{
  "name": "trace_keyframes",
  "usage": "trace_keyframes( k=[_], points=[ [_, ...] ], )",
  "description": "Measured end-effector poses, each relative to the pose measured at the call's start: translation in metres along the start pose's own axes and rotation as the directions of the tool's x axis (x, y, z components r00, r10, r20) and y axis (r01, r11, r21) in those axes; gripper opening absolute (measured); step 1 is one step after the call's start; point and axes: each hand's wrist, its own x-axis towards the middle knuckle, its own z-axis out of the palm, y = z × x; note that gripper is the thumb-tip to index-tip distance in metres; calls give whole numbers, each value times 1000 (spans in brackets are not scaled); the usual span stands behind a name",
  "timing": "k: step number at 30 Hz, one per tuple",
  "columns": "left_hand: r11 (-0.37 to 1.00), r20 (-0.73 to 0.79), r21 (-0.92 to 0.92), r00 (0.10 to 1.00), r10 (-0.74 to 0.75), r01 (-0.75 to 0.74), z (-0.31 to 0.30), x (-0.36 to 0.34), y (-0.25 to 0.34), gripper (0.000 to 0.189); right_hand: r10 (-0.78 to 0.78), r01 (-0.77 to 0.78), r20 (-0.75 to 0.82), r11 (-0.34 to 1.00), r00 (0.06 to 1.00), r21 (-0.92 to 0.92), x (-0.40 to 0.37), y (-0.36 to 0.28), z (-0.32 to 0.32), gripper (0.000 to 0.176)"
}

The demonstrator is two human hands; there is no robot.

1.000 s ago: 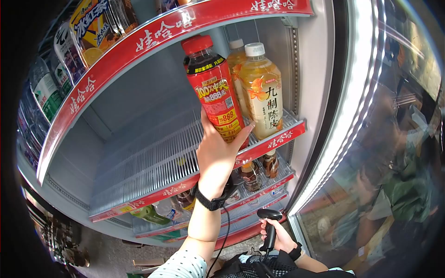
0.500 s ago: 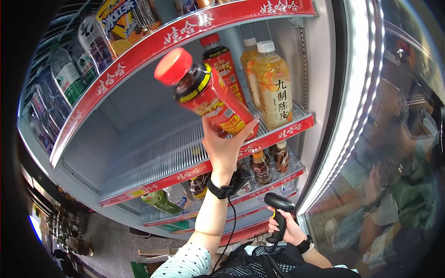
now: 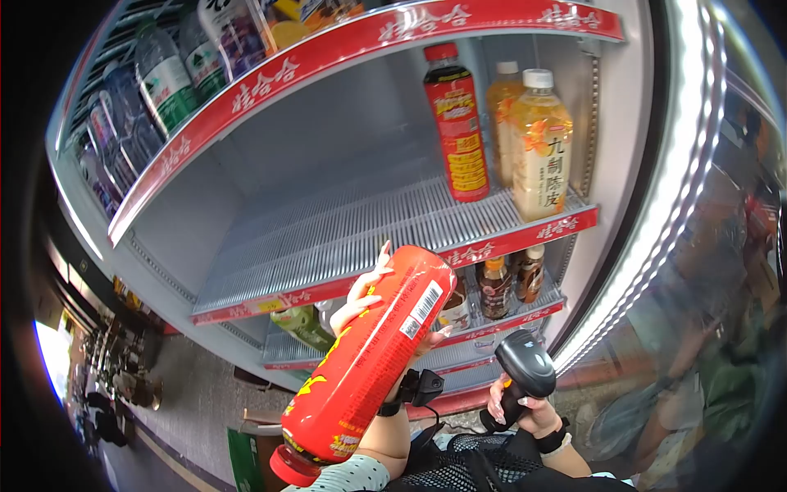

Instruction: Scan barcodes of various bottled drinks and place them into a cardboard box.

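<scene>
My left hand (image 3: 358, 302) is wrapped round a red drink bottle (image 3: 365, 373), held in front of the fridge shelf. The bottle is tilted with its red cap at the lower left and its base at the upper right. A white barcode (image 3: 429, 300) on its label faces me. The palm and part of the fingers are hidden behind the bottle. Lower right, my right hand (image 3: 537, 416) grips the handle of a black barcode scanner (image 3: 527, 365), whose head is apart from the bottle.
Another red bottle (image 3: 459, 131) stands upright on the ribbed shelf (image 3: 328, 225), beside yellow drink bottles (image 3: 541, 152). More bottles fill the shelf above, and small brown bottles (image 3: 494, 289) stand below. Red shelf edges (image 3: 525, 248) jut forward. The lit door edge (image 3: 656, 213) is at right.
My left hand has drawn the red bottle down and towards me from the shelf, turning it cap-down with its barcode showing. The scanner has shifted slightly right. My view has shifted too.
</scene>
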Motion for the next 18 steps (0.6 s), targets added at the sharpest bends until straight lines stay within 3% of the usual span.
trace_keyframes(
  k=[1,2,3,4,5,7,10,13,17,18],
  points=[
    [987,54,96,990,-132,126,-10,-7,3,86,54,-44,93,994,994,-100,4,-5,1,52],
    [950,95,195,959,-268,246,-17,-13,5,79,74,-60,81,985,994,-159,8,-9,12,52],
    [944,84,206,956,-281,259,-22,-20,0,79,93,-76,70,973,993,-220,9,-11,24,52],
    [974,98,155,978,-185,168,-28,-28,-9,78,171,-121,151,948,974,-294,12,-5,13,57],
    [992,110,102,990,-86,74,-32,-31,-12,79,159,-112,169,960,973,-255,15,3,14,61],
    [988,106,86,984,-140,132,-40,-38,-9,72,170,-142,172,976,970,-166,19,13,22,63],
    [969,116,31,962,-247,245,-52,-48,-5,61,248,-210,218,960,944,-184,26,23,29,62],
    [976,176,30,960,-218,216,-71,-61,-12,63,308,-263,359,950,881,-167,35,33,30,64],
    [978,254,25,945,-206,206,-99,-78,-17,66,366,-336,361,930,857,-146,44,45,30,65],
    [979,270,27,941,-203,204,-105,-82,-19,67,314,-312,360,948,879,-64,45,54,30,63]
  ],
)
